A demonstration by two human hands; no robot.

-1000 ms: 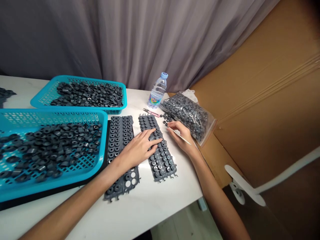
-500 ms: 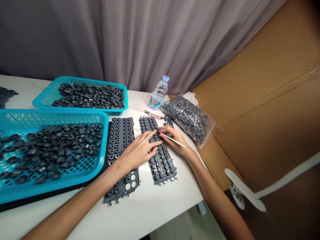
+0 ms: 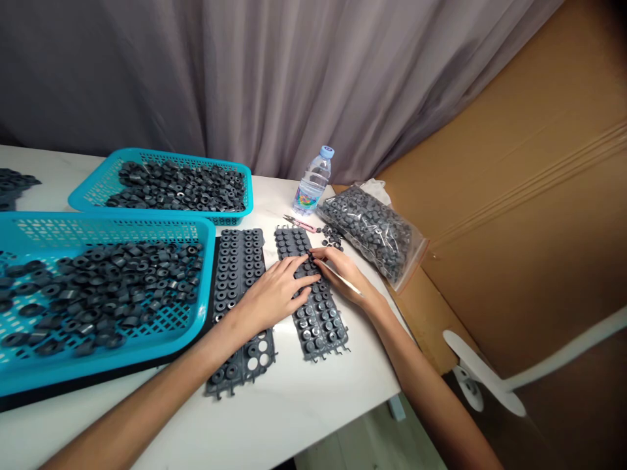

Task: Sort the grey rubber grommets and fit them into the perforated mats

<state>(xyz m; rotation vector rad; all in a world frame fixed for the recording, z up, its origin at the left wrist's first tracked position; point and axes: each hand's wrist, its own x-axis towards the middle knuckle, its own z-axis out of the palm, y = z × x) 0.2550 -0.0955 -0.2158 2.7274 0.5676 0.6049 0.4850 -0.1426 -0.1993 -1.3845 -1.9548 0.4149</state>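
Note:
My right hand (image 3: 345, 273) is closed around a thin white stick (image 3: 347, 282), its tip down at the right-hand dark grey rubber sheet (image 3: 321, 320), which is studded with round knobs. My left hand (image 3: 278, 287) reaches over the same sheet with fingers stretched out and apart, the fingertips touching it close to the stick's tip. What lies right under the fingertips is hidden. Beside it, partly beneath my left hand and forearm, lies a second rubber sheet (image 3: 238, 261) with rows of ring-shaped pieces; several round holes show near its lower end.
Two blue baskets (image 3: 209, 287) (image 3: 249, 192) hold many dark rubber rings on the left. At the back stand a water bottle (image 3: 313, 181) and pink-handled snips (image 3: 304, 225). Loose black bits (image 3: 333, 238) lie beside a clear bag of grey parts (image 3: 375, 228). A cardboard panel (image 3: 514, 163) rises to the right.
The whole view has shifted slightly. The white stick's rear end has dipped a little toward my right wrist; both hands stay at the same spot on the sheet.

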